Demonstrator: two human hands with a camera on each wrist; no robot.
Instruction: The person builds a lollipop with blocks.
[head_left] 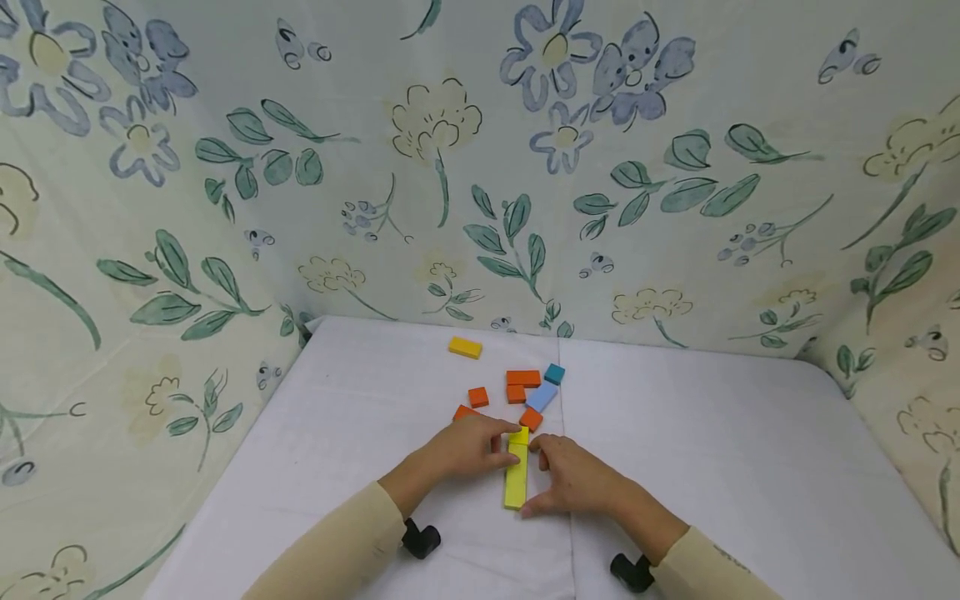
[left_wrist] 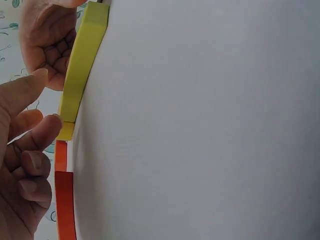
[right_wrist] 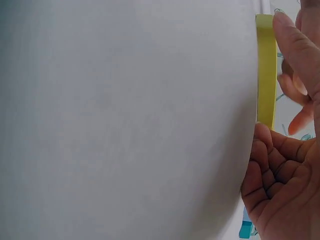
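Note:
A long yellow block [head_left: 515, 482] lies end to end with a short yellow block [head_left: 519, 435] on the white table. From the left, my left hand [head_left: 468, 446] reaches over the pair, thumb and index finger apart, their tips at the blocks' left side near the joint. Along the right side lies my right hand [head_left: 576, 477], thumb at the long block's near end and bent fingers [right_wrist: 265, 150] by its far end. An orange-red block [head_left: 531, 418] stands just beyond the short yellow one. Another orange block [head_left: 463, 412] is partly hidden behind the left hand.
Farther back are two more orange blocks [head_left: 522, 378] set together, a light blue block [head_left: 542, 397] and a teal block [head_left: 554, 373]. A small orange block [head_left: 477, 397] sits left of them, a yellow-orange block [head_left: 465, 347] near the back edge. Floral cloth [head_left: 480, 167] hangs behind the table.

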